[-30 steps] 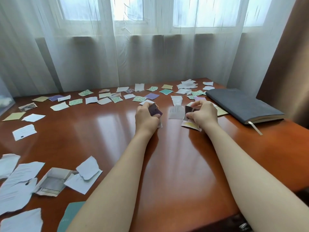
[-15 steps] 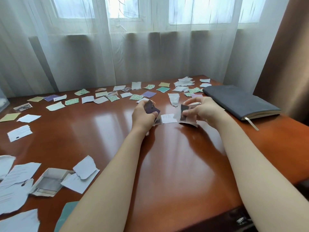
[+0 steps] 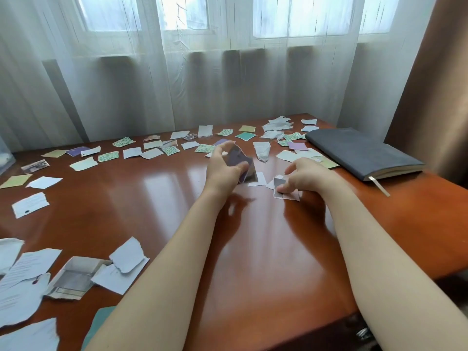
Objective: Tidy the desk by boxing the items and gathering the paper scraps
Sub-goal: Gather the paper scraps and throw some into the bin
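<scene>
1. Two grips, both mine, are at work over the middle of the desk [image 3: 266, 249].
2. Left grip [image 3: 222, 171]: fingers and thumb curled round a small stack of dark purple scraps [image 3: 236, 159], held at a tilt; the stack is blurred, so I cannot count it.
3. Right grip [image 3: 306, 177]: thumb and fingertips pinch a grey scrap [image 3: 279, 184], with pale pieces lying just under it against the desk.
4. One white scrap [image 3: 258, 179] lies flat between the two grips.
5. Many loose scraps lie in a rough band along the far side of the desk, among them a teal piece [image 3: 245, 136] and a green-patterned piece [image 3: 108, 156], with white, yellow and purple ones.
6. Torn white sheets [image 3: 22, 282] lie overlapped at the near left.
7. One small open box [image 3: 76, 274] sits just beside those sheets, with a torn sheet lapping its right edge.
8. One dark grey notebook [image 3: 359, 150] lies closed at the far right, its ribbon marker [image 3: 379, 186] trailing onto the desk.
9. Sheer curtain [image 3: 228, 84] hangs behind the desk.
</scene>
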Demonstrator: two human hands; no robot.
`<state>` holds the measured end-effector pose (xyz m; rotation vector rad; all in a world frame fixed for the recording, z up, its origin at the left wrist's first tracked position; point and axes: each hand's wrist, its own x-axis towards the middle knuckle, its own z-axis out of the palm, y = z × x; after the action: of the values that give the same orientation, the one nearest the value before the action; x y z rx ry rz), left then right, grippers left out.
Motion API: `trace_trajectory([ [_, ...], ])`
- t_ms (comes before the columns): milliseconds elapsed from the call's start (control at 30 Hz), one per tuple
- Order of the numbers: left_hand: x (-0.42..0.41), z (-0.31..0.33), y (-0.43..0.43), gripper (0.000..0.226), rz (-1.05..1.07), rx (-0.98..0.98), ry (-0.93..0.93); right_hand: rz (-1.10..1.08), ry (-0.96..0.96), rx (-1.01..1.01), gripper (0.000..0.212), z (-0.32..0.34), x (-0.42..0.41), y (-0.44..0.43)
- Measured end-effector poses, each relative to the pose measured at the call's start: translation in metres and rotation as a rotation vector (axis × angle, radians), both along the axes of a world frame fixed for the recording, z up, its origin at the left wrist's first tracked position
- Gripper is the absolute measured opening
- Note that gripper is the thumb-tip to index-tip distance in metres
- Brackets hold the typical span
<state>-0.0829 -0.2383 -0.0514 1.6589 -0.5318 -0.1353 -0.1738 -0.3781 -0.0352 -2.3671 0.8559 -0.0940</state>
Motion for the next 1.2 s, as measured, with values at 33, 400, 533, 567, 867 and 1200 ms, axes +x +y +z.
trace_trajectory([
  [33,-0.001,-0.004,0.0,0.058,-0.025,0.121,-0.109,0.002,0.02,0.002,0.044,0.0,0.0,0.0],
  [400,-0.007,-0.013,-0.006,0.064,-0.136,0.391,-0.374,0.046,-0.131,0.155,0.021,0.008,-0.008,0.003],
  [533,-0.006,-0.012,-0.008,0.067,-0.145,0.505,-0.403,-0.205,-0.454,0.233,0.03,0.005,-0.005,-0.016],
  [567,-0.007,-0.012,-0.009,0.067,-0.137,0.557,-0.408,-0.289,-0.543,0.242,0.035,0.005,-0.005,-0.02],
  [867,0.0,-0.003,-0.007,0.053,-0.179,0.735,-0.364,-0.393,-0.477,0.058,0.034,-0.015,-0.001,-0.035],
  [1200,-0.002,0.0,-0.007,0.045,-0.229,0.757,-0.332,-0.278,-0.193,-0.102,0.02,-0.018,0.003,-0.031],
])
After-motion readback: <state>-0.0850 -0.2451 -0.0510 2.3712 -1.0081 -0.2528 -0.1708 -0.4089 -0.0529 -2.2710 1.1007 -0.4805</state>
